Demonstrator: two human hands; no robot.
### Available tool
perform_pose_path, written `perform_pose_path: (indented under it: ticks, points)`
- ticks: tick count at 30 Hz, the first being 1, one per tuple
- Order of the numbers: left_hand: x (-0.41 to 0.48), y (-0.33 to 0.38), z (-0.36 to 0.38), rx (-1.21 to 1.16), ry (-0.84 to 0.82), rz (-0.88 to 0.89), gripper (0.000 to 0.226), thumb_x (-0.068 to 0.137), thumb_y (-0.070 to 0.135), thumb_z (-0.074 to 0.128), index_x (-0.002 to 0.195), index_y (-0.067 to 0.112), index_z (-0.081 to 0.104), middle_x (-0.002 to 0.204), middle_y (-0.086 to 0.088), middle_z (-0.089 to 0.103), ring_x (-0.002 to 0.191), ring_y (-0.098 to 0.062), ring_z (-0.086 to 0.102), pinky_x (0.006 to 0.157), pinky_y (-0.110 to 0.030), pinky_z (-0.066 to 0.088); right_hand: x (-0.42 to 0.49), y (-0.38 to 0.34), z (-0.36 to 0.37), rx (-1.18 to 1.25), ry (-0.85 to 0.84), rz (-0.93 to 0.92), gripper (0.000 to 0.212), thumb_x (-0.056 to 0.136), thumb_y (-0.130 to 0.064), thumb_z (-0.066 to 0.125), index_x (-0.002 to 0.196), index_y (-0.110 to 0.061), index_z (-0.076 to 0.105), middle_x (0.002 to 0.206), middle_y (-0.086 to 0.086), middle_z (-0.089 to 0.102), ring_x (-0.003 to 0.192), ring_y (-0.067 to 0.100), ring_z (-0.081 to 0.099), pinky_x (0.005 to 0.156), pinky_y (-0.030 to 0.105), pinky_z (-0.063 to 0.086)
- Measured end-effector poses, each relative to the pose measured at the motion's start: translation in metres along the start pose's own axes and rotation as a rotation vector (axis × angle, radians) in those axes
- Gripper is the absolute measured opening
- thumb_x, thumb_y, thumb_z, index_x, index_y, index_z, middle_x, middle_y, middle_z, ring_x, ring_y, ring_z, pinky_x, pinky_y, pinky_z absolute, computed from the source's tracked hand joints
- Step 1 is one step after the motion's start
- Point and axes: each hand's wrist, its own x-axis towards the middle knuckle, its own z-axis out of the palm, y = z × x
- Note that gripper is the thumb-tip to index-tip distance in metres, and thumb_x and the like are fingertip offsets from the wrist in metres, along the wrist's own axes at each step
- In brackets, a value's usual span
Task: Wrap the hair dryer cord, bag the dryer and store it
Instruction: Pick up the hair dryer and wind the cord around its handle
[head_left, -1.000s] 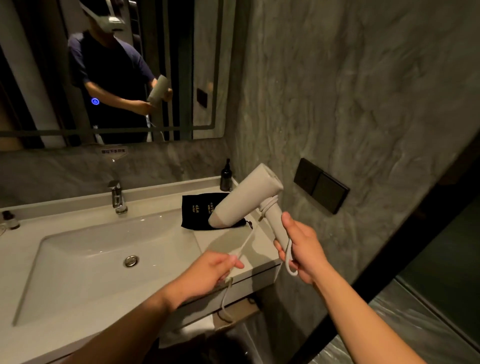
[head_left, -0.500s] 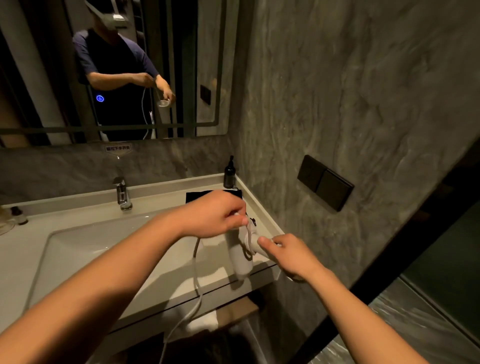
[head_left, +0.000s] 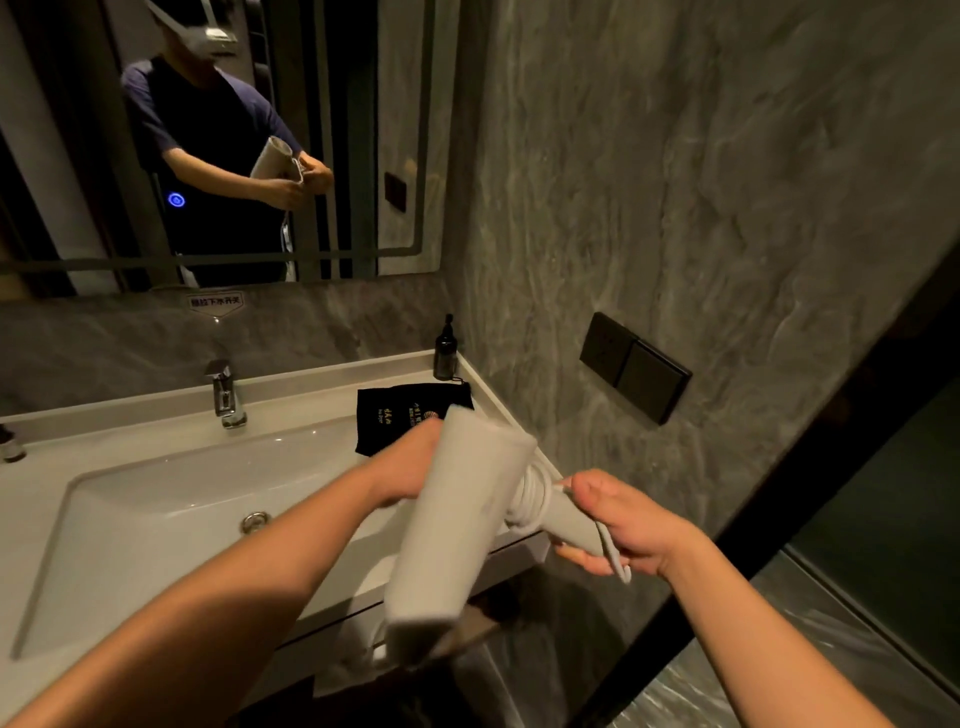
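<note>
Hair dryer: a pale grey hair dryer is held in the air above the front right corner of the surface, its barrel pointing down toward the camera and its handle slanting out to the right.
Cord: the white cord lies in several tight turns around the handle just where it meets the barrel; a short loop of it hangs below the right hand.
Right hand: the right hand is closed around the lower part of the handle, fingers curled under it and the thumb on top.
Left hand: the left hand reaches in behind the barrel and is mostly hidden by it; whether its fingers are closed on the dryer or the cord cannot be told.
Bag: a black drawstring bag lies flat on the surface behind the dryer, near the right wall, with light lettering on it.
Surface: a white vanity surface with a sunken basin and a chrome tap at the back.
Bottle: a small dark pump bottle stands in the back right corner, just behind the bag.
Wall: grey stone-look wall on the right carrying a black switch plate.
Mirror: the mirror above the basin reflects a person in a dark short-sleeved shirt holding the dryer in both hands.
</note>
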Motion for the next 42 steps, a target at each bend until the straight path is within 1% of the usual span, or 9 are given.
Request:
perform_pose_path:
  ticks: [6,9,15,20,25,35,38,40,42]
  points:
    - [-0.020,-0.017,0.063,0.031,-0.067,-0.151,0.044,0.098,0.054,0.046,0.088,0.024,0.077,0.050,0.019,0.051,0.046,0.003,0.045,0.049,-0.011,0.033,0.011,0.003,0.006,0.115,0.401,-0.072,0.061,0.086,-0.072,0.067,0.099,-0.013,0.077,0.064,0.019,0.060,0.031,0.013,0.045,0.027,0.016,0.029]
    - [-0.030,-0.024,0.070,0.070,-0.042,-0.053,0.034,0.103,0.039,0.045,0.101,0.023,0.075,0.046,0.021,0.051,0.046,0.008,0.047,0.053,-0.005,0.037,0.021,0.011,0.008,0.050,0.689,-0.065,0.059,0.084,-0.073,0.066,0.092,-0.015,0.076,0.063,0.017,0.062,0.038,0.022,0.051,0.030,0.018,0.032]
    - [-0.033,-0.005,0.045,0.580,-0.025,0.122,0.034,0.097,0.037,0.053,0.076,0.014,0.066,0.061,0.009,0.052,0.056,-0.003,0.046,0.060,-0.030,0.036,0.033,0.029,-0.007,-0.403,1.020,0.076,0.060,0.088,-0.071,0.058,0.069,-0.014,0.053,0.049,-0.006,0.049,0.043,0.011,0.044,0.046,0.027,0.033]
    - [-0.017,0.050,0.007,0.996,-0.028,0.190,0.028,0.087,0.051,0.061,0.070,0.030,0.054,0.065,0.011,0.054,0.069,-0.016,0.059,0.059,-0.034,0.049,0.037,0.047,-0.008,-0.831,0.872,0.186,0.058,0.086,-0.074,0.057,0.063,-0.022,0.047,0.055,-0.006,0.047,0.052,0.013,0.045,0.049,0.032,0.032]
    - [0.006,0.088,-0.024,1.082,-0.078,0.237,0.029,0.080,0.047,0.071,0.066,0.029,0.054,0.060,0.009,0.053,0.062,-0.014,0.054,0.058,-0.035,0.049,0.035,0.028,-0.003,-0.712,0.561,0.222,0.059,0.086,-0.070,0.067,0.066,-0.018,0.047,0.051,0.000,0.041,0.042,0.013,0.039,0.046,0.027,0.029]
    - [0.047,0.048,-0.028,0.415,-0.309,0.128,0.021,0.074,0.039,0.080,0.076,0.020,0.073,0.065,0.006,0.062,0.061,0.001,0.052,0.059,-0.014,0.040,0.013,-0.011,-0.001,-0.212,-0.140,0.193,0.066,0.094,-0.054,0.070,0.107,0.010,0.058,0.066,0.012,0.060,0.039,0.014,0.049,0.031,0.017,0.033]
    - [0.037,-0.004,-0.017,0.128,-0.260,0.031,0.015,0.083,0.001,0.072,0.092,0.013,0.070,0.082,0.004,0.062,0.081,0.001,0.059,0.071,-0.017,0.047,0.008,-0.004,-0.006,0.058,-0.161,0.018,0.053,0.097,-0.040,0.071,0.121,0.006,0.059,0.068,0.012,0.063,0.044,0.015,0.053,0.033,0.014,0.035]
    - [0.021,-0.032,0.002,-0.108,-0.171,-0.120,0.018,0.094,0.008,0.061,0.111,0.010,0.065,0.088,0.007,0.058,0.090,-0.010,0.058,0.072,-0.016,0.047,0.006,0.000,-0.008,0.158,-0.054,-0.052,0.047,0.094,-0.036,0.077,0.124,-0.003,0.063,0.069,0.013,0.060,0.058,0.021,0.048,0.034,0.020,0.027]
    - [0.001,-0.044,0.027,-0.099,-0.188,-0.142,0.025,0.098,0.036,0.056,0.103,0.018,0.073,0.069,0.016,0.052,0.065,-0.002,0.050,0.058,-0.013,0.040,0.005,0.003,-0.011,0.184,0.090,-0.111,0.050,0.090,-0.040,0.080,0.124,-0.006,0.066,0.068,0.015,0.057,0.049,0.018,0.048,0.032,0.021,0.025]
